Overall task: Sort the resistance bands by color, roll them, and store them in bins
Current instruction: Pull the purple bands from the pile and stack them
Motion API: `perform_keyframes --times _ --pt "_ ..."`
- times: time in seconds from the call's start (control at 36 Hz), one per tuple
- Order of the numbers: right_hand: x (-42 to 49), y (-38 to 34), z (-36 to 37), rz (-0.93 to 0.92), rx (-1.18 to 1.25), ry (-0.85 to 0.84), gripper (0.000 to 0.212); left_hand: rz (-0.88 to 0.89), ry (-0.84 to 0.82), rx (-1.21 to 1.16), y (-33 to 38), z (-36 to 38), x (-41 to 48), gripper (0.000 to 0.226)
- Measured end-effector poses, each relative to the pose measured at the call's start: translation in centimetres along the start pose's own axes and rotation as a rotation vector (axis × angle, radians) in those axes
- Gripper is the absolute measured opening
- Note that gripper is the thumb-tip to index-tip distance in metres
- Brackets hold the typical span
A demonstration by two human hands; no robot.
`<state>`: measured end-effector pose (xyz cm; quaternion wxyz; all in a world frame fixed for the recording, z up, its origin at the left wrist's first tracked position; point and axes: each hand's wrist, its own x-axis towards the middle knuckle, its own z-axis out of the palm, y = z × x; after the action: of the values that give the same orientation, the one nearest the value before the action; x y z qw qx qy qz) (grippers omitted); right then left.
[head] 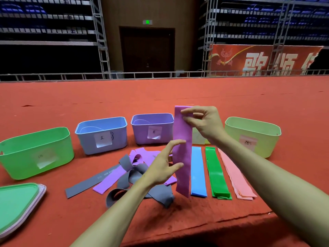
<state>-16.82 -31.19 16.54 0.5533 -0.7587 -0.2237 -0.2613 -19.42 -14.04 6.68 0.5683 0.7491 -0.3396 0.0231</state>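
Red worktop (178, 97) carries everything. Far row of bins, left to right: green bin (35, 154), blue bin (102, 135), purple bin (152, 128), yellow-green bin (253, 135); each has a paper label on its near wall, writing not legible. Lid stack (19, 204), green on top, at the near left edge. Centre, near side of the blue and purple bins: unsorted heap of grey bands (135, 177) and purple bands (114, 177), tangled and overlapping. Right of the heap, three flat stacks lie side by side, lengthwise near-to-far: blue stack (198, 172), green stack (218, 173), pink stack (235, 175). Right hand (204, 122) is raised and pinches the top end of one purple band (183, 150), which hangs down between heap and blue stack, its lower end at worktop level. Left hand (163, 164) is open, fingers spread, just beside the band's middle on its left; contact unclear.
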Motion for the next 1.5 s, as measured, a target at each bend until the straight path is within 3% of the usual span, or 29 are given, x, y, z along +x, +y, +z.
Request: perform_keyframes --times 0.36,0.5,0.83,0.94,1.14,1.5 --pt "1.1 0.7 -1.7 -0.001 -0.018 0.092 0.028 -0.166 -0.097 0.089 -3.9 2.3 -2.9 0.088" --pt "0.2 2.2 -1.9 -0.06 -0.164 0.067 0.024 -0.228 -0.137 0.107 -4.9 3.1 -3.8 0.089" --pt "-3.1 6.7 -1.2 0.036 -0.259 -0.019 0.018 -0.275 -0.349 0.415 -7.3 3.3 -4.8 0.097" --pt "-3.5 7.2 -1.4 0.043 -0.243 -0.047 0.021 -0.319 -0.331 0.44 -7.9 3.1 -4.6 0.083" --pt "-3.8 8.3 -1.4 0.058 -0.236 -0.092 0.019 -0.355 -0.219 0.472 -7.9 1.5 -2.7 0.031" --pt "-3.7 11.5 0.3 0.057 -0.163 -0.11 0.019 -0.409 -0.161 0.616 -11.0 -7.8 3.9 0.017"
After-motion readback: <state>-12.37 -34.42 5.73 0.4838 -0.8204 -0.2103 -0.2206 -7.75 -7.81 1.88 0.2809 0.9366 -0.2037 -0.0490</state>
